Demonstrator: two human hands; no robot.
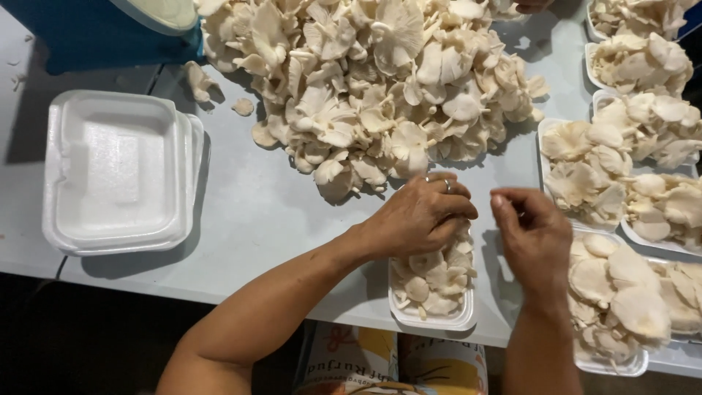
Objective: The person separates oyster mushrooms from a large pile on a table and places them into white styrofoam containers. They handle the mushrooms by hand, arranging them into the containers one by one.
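Observation:
A big heap of pale oyster mushrooms (380,80) covers the far middle of the grey table (270,219). Near the front edge stands a small white foam tray (439,320) filled with mushrooms. My left hand (420,216) hovers over that tray with fingers curled down onto the mushrooms in it; a ring shows on one finger. My right hand (534,234) is just to the right of the tray, fingers loosely bent, with nothing seen in it.
A stack of empty white foam trays (113,172) lies at the left. Several filled mushroom trays (621,183) crowd the right side. A blue container (95,29) stands at the far left. Loose mushroom bits (201,80) lie beside the heap.

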